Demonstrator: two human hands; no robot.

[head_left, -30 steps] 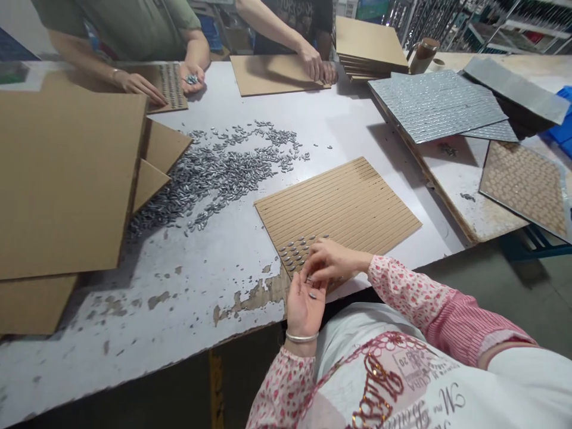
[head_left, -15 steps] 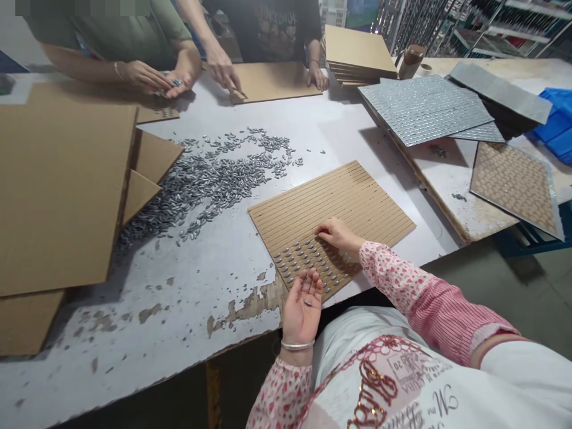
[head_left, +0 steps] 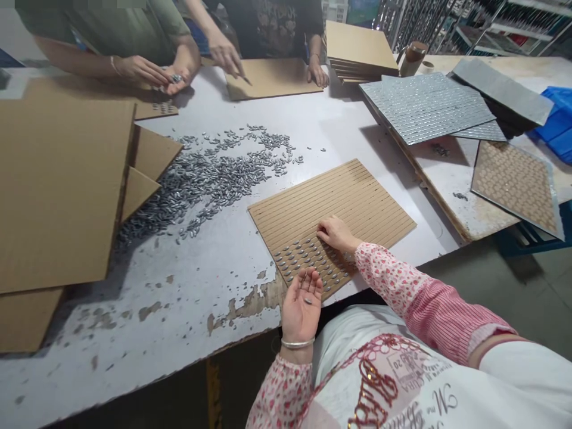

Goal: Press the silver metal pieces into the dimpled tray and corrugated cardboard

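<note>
By near edge of surface (head_left: 201,262): grooved board (head_left: 330,196), grey spindle-shaped pieces (head_left: 308,241) rowed toward near corner. At right hand (head_left: 338,232), fingers bunched; cannot tell if pinching. In left hand (head_left: 302,313), fingers half-curled, unclamped; loose piece (head_left: 308,301) on palm. Best to match row spacing, avoid nudging neighbours.

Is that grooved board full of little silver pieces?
Partly: the grooved board carries silvery pieces near the left hand, while its far grooves show none.
</note>
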